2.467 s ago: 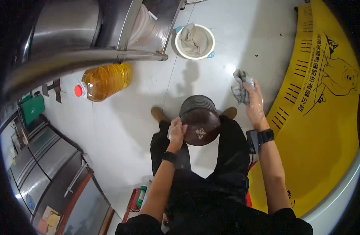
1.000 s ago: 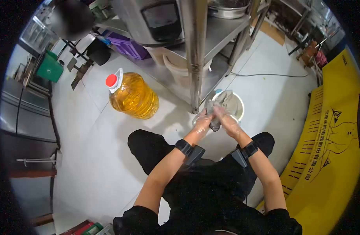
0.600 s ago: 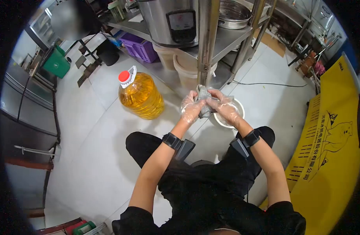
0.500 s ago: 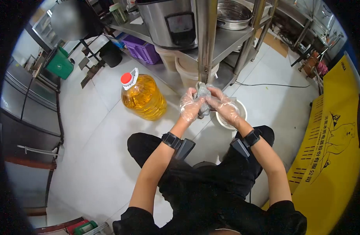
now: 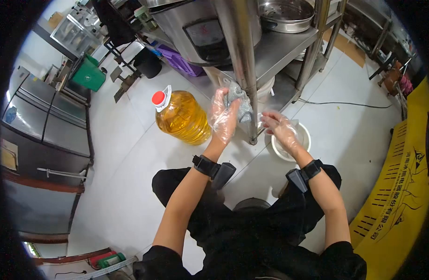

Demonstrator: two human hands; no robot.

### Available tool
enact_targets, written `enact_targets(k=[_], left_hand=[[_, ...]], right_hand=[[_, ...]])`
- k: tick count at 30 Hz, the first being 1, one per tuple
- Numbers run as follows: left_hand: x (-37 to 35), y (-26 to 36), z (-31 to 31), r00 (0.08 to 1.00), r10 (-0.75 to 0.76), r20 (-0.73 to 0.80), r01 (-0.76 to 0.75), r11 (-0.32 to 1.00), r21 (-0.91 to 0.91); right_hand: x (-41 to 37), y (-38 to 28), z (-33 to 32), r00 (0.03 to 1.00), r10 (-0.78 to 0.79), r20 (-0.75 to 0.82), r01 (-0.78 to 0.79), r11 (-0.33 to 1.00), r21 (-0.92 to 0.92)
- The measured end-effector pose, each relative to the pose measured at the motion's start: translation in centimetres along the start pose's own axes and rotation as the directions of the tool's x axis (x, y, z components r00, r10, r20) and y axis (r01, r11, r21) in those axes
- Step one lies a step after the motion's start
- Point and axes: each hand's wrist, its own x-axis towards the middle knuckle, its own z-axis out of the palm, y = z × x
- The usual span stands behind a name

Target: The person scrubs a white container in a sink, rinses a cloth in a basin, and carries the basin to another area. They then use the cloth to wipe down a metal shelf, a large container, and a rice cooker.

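Observation:
In a clear plastic glove, my left hand point(image 5: 223, 119) is closed on a grey woven cloth point(image 5: 240, 101). The cloth lies against the steel leg point(image 5: 250, 77) of the shelf unit, at its lower part. My right hand point(image 5: 282, 130), also gloved, is off the cloth and holds nothing that I can see. Its fingers are loosely bent and point left, just right of the leg. Below and behind that hand stands a small white bucket point(image 5: 306, 145) on the floor, partly hidden by it.
A big bottle of yellow oil point(image 5: 184, 119) with a red cap stands left of my left hand. Above are a steel cooker point(image 5: 191, 35) and a steamer pot point(image 5: 286, 16) on the shelf point(image 5: 289, 51). A yellow panel point(image 5: 391, 186) runs along the right; a cable point(image 5: 345, 105) crosses the floor.
Both hands were on the cloth in front of me. Now only my left hand has it, against the leg, and my right hand has let go and moved right. The view has shifted.

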Motion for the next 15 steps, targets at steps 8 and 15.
enact_targets(k=[8,15], left_hand=[[-1.0,-1.3,0.5,0.998,0.056,-0.015,-0.057,0.995,-0.083],[-1.7,-5.7,0.6,0.996,0.031,0.081,-0.042,0.989,0.14]], right_hand=[[0.2,-0.4,1.6,0.996,-0.06,0.061,0.059,0.998,0.007],[1.1,2.8,1.6,0.982,-0.19,-0.004,0.186,0.964,-0.191]])
